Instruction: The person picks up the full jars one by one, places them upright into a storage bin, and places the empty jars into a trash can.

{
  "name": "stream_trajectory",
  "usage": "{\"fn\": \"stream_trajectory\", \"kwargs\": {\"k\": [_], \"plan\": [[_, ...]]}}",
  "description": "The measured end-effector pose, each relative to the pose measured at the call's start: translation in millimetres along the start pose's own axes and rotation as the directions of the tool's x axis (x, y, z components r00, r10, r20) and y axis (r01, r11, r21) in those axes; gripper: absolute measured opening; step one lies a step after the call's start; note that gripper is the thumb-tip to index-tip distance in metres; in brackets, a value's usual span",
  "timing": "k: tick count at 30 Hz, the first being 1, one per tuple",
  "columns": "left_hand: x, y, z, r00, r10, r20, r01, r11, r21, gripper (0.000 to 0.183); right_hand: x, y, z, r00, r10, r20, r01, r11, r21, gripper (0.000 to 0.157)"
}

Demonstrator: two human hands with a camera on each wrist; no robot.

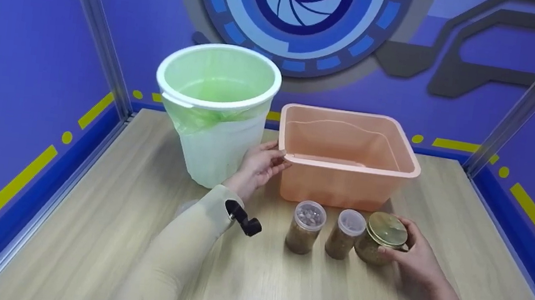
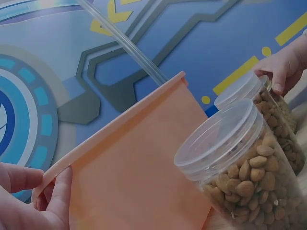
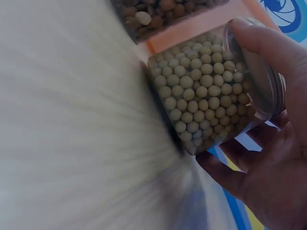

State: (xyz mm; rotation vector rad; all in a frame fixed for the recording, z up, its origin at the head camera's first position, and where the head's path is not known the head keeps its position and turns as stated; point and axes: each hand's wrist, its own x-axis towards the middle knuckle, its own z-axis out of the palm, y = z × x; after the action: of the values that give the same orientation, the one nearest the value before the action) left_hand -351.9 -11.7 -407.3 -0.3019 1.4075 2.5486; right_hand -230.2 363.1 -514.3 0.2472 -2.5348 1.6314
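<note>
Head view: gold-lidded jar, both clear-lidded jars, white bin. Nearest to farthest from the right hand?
1. Gold-lidded jar: gripped by the right hand.
2. Middle clear-lidded jar: just left of it.
3. Left clear-lidded jar: further left.
4. White bin: far left, behind.

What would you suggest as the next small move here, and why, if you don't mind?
Perhaps lift the gold-lidded jar toward the tub: the right hand grips the jar, while the left hand holds the tub, which stands open just behind.
</note>
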Motion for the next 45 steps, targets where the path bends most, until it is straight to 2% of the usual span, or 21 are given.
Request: {"fn": "stream_trajectory", "kwargs": {"k": [3, 6, 10, 15, 17, 20, 24, 28, 32, 35, 39, 41, 43, 45], "plan": [[-0.3, 0.7, -0.5, 1.000, 0.003, -0.003, -0.003, 1.000, -0.001, 0.055, 2.2, -19.1, -8.6, 1.000, 0.001, -0.012, -0.002, 0.998, -0.062, 0.079], [-0.9, 1.7, -0.7, 1.000, 0.007, -0.009, -0.007, 1.000, 0.005, 0.055, 9.0, -47.6, -17.7, 0.999, -0.024, -0.026, 0.022, 0.995, -0.092, 0.081], [-0.9, 1.7, -1.1, 1.000, 0.001, -0.018, -0.001, 1.000, 0.020, 0.056, 26.6, -92.9, -22.9, 0.992, -0.111, -0.056, 0.107, 0.993, -0.057, 0.079], [-0.4, 1.0, -1.1, 1.000, 0.005, -0.018, -0.005, 1.000, 0.016, 0.057, 67.9, -148.0, -10.6, 0.970, -0.211, -0.121, 0.219, 0.974, 0.055, 0.077], [-0.3, 0.5, -0.9, 1.000, 0.010, -0.012, -0.010, 1.000, 0.012, 0.057, 88.7, -163.6, -2.2, 0.968, -0.215, -0.131, 0.227, 0.971, 0.079, 0.078], [-0.2, -0.6, -1.2, 1.000, 0.014, -0.004, -0.014, 1.000, 0.013, 0.057, 120.0, -176.6, 11.5, 0.974, -0.198, -0.107, 0.203, 0.978, 0.037, 0.083], [-0.2, -1.8, -1.8, 1.000, 0.014, -0.007, -0.014, 1.000, 0.015, 0.056, 157.3, -179.4, 35.0, 0.989, -0.144, -0.035, 0.144, 0.990, -0.012, 0.092], [-0.4, -1.7, -2.3, 1.000, 0.030, -0.006, -0.030, 1.000, 0.009, 0.056, 187.1, -173.9, 60.2, 0.995, -0.091, 0.047, 0.092, 0.996, -0.023, 0.098], [0.3, -2.2, -2.6, 0.999, 0.039, 0.008, -0.039, 0.999, 0.006, 0.057, 208.6, -162.2, 79.4, 0.988, -0.043, 0.145, 0.059, 0.992, -0.112, 0.097], [1.1, -2.9, -2.5, 0.999, 0.034, 0.009, -0.034, 0.999, 0.020, 0.056, 217.5, -152.1, 89.5, 0.972, 0.008, 0.234, 0.039, 0.979, -0.199, 0.095], [1.9, -3.6, -2.3, 0.999, 0.034, 0.010, -0.034, 0.999, 0.023, 0.056, 221.7, -144.1, 98.4, 0.934, 0.083, 0.349, 0.053, 0.930, -0.363, 0.088], [2.3, -3.8, -2.4, 0.999, 0.034, 0.014, -0.034, 0.999, 0.018, 0.056, 222.4, -142.0, 100.2, 0.911, 0.121, 0.393, 0.076, 0.890, -0.450, 0.083], [2.3, -3.9, -3.0, 0.999, 0.034, 0.011, -0.034, 0.999, 0.020, 0.057, 221.8, -141.6, 100.9, 0.895, 0.158, 0.417, 0.087, 0.856, -0.510, 0.070], [2.4, -3.7, -3.5, 1.000, 0.029, 0.007, -0.029, 0.999, 0.027, 0.057, 218.5, -142.6, 101.2, 0.883, 0.213, 0.418, 0.053, 0.840, -0.540, 0.058]]}}
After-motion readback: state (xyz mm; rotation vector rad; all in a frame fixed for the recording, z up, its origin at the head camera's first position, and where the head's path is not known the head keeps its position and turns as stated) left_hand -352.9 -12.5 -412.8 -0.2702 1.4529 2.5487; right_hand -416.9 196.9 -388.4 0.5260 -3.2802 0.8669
